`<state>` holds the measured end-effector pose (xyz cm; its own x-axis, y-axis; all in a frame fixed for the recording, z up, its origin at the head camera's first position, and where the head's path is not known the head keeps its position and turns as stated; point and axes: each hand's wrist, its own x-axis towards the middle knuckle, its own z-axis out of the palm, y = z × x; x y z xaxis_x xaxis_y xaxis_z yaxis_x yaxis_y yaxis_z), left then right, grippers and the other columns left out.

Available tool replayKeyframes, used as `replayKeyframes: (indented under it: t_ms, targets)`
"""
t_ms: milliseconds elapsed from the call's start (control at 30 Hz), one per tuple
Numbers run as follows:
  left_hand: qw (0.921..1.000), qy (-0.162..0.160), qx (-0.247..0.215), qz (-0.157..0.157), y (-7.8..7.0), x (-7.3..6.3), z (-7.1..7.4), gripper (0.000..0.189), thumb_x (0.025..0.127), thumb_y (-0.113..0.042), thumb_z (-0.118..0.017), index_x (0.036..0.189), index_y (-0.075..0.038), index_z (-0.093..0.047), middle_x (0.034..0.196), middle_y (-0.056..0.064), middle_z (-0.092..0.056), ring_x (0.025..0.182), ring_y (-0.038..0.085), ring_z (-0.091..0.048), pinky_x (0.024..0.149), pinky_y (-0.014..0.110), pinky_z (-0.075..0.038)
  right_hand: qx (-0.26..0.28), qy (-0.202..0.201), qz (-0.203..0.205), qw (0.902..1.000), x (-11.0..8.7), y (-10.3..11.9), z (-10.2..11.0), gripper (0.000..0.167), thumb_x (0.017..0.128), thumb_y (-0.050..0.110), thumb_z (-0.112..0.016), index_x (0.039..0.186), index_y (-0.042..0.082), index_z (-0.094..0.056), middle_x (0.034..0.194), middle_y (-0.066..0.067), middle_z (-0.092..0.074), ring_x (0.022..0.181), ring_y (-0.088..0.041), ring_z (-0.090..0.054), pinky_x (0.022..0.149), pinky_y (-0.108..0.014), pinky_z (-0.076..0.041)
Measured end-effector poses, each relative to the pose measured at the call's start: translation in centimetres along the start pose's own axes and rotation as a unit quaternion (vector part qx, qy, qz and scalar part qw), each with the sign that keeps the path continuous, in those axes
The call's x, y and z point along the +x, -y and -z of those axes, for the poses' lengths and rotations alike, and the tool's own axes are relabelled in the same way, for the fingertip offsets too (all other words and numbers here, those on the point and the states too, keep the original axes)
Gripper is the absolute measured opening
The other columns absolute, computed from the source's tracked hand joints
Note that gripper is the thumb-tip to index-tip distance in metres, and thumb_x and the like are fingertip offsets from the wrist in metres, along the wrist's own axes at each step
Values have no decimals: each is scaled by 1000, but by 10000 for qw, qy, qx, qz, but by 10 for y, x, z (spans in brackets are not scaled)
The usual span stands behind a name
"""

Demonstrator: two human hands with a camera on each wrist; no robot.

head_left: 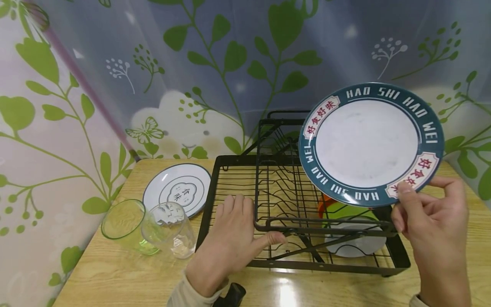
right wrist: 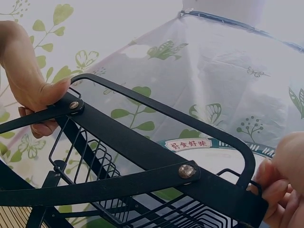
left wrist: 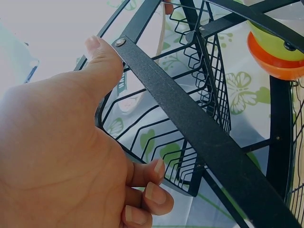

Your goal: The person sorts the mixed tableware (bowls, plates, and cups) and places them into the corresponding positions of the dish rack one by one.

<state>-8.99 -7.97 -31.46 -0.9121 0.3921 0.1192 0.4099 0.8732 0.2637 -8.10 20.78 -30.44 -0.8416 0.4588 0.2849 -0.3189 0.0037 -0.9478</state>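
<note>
My right hand [head_left: 433, 226] pinches the lower right rim of a plate [head_left: 366, 145], thumb on its lettered face. White in the middle with a dark green rim, the plate is tilted up above the right part of a black two-tier dish rack [head_left: 326, 267]. Near the rack's upper right corner, the fingers of this hand come close to the frame in the right wrist view. At the left end of the upper tier, my left hand [head_left: 230, 238] grips the frame, its thumb [left wrist: 104, 61] along the bar and its fingers curled by the wires.
Under the upper tier, on the right, sit an orange bowl [head_left: 324, 205], a green bowl [head_left: 350, 211] and a whitish dish [head_left: 353, 245]. Left of the rack stand a green-tinted glass [head_left: 122, 230] and a clear glass [head_left: 165, 234], before a small white plate [head_left: 156, 187]. A patterned curtain [head_left: 230, 64] hangs behind.
</note>
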Motion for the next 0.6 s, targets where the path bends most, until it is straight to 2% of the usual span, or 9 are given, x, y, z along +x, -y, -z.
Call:
replayKeyframes:
  t_ms: [200,367,600]
  targets:
    - [10000,18,-7,19,-1,1,0,90,71,-87,-7,91,-8,-43,87,6,-37,90,27,-36,82,36,-32,272,25,23,9996,1,-1,0,30,94,4,-59,118,10,-41,70,-11,-65,35,-19,-34,38,-29,-13]
    - [10000,21,-29,34,-1,1,0,92,69,-88,-4,91,-8,-43,87,6,-36,89,27,-35,81,36,-31,283,70,87,9995,1,-2,0,30,94,4,-58,118,10,-41,69,-11,-64,35,-19,-34,37,-29,-12]
    - [10000,39,21,49,-2,0,0,94,68,-88,-2,92,-7,-43,87,6,-37,89,28,-35,81,36,-32,125,370,540,9978,1,-3,1,32,95,2,-55,122,7,-39,71,-10,-63,36,-17,-34,36,-29,-12]
